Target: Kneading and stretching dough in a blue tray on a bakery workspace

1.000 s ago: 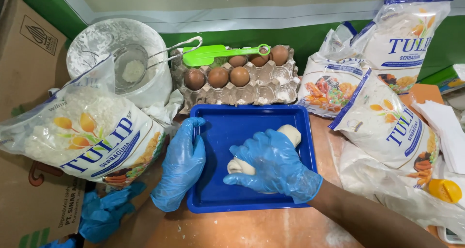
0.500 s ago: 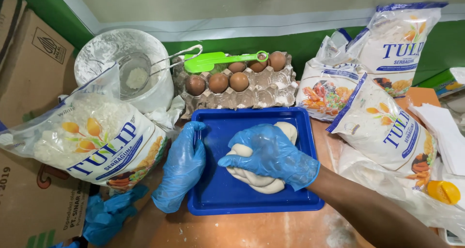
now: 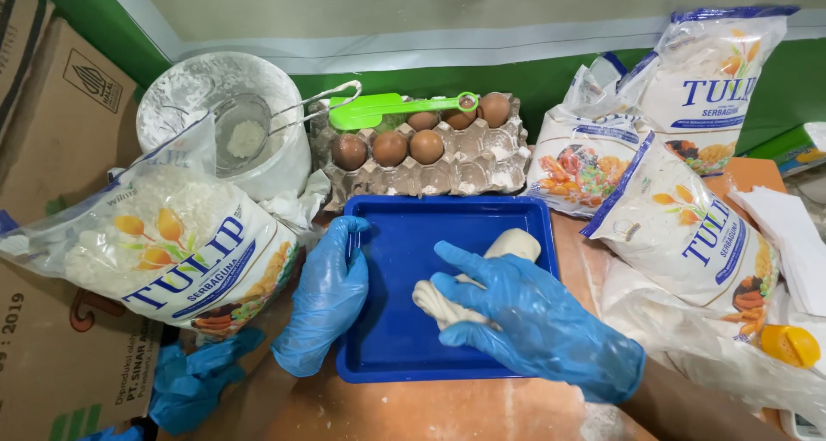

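A blue plastic tray (image 3: 404, 338) lies on the brown table in front of me. In it sits a pale roll of dough (image 3: 516, 245), partly hidden under my right hand (image 3: 525, 320). That hand wears a blue glove and presses down on the dough with its fingers spread over it. My left hand (image 3: 327, 295), also gloved in blue, rests along the tray's left rim and steadies it.
A grey egg carton (image 3: 482, 161) with several brown eggs and a green spatula (image 3: 387, 108) stands behind the tray. A floury white tub with a small sieve (image 3: 245, 135) is at back left. Flour bags (image 3: 163, 252) (image 3: 688, 234) flank the tray. Cardboard boxes (image 3: 60, 105) stand at left.
My right hand has rolled over the dough, first toward me, then back to the right. The dough lies stretched out under it. My left hand has stayed on the tray's rim.
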